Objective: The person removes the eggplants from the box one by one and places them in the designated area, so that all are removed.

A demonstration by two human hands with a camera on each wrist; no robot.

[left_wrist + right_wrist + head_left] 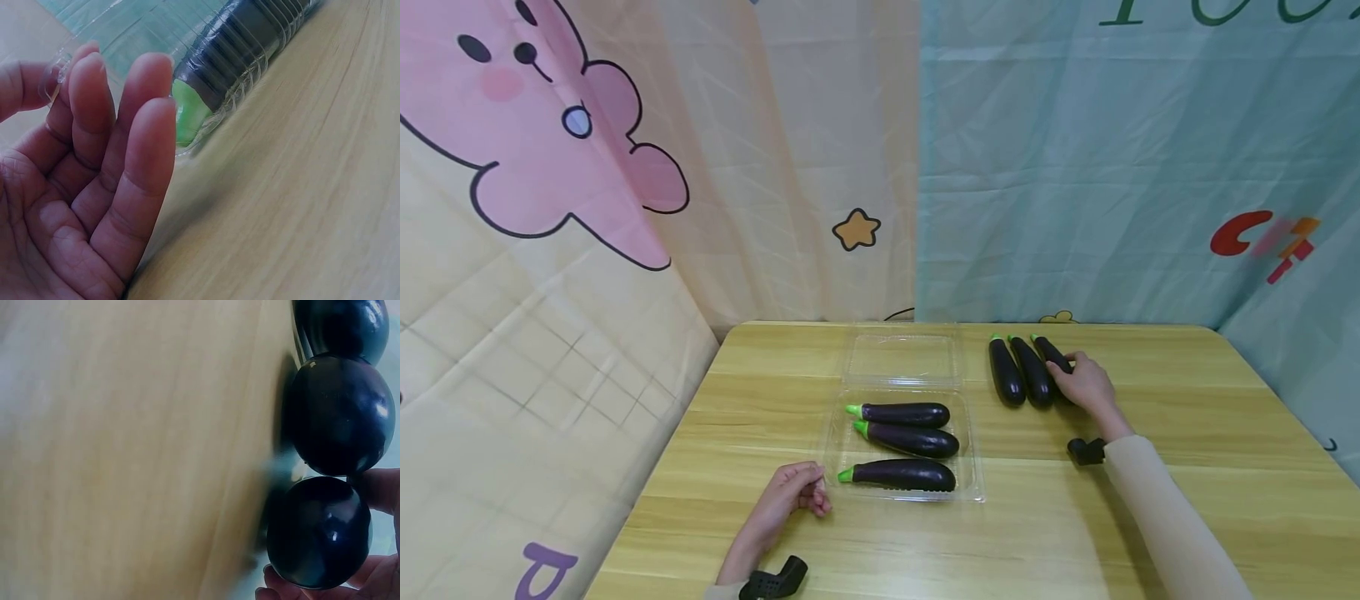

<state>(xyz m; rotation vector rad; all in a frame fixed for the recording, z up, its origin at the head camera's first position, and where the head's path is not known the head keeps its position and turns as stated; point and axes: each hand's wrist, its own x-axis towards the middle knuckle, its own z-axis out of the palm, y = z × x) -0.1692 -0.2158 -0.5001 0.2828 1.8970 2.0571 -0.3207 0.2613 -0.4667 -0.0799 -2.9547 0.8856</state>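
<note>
Three dark purple eggplants with green stems lie crosswise in a clear plastic clamshell box [973, 467], the nearest eggplant [904, 475] a little apart from the other two. At the box's near left corner, my left hand [792, 492] pinches the rim between thumb and index finger; its other fingers are loosely bent, as the left wrist view shows. To the right of the box, three more eggplants lie side by side on the table. My right hand [1086, 385] grips the rightmost eggplant [320, 532], thumb on one side and fingers on the other. The middle eggplant [344, 415] is right beside it.
The box's clear lid [902, 358] is folded back flat toward the table's far edge. A wooden table [1030, 533] carries everything. Printed curtains [805, 167] hang behind and to both sides of it. A black wrist camera [1084, 452] sits on each wrist.
</note>
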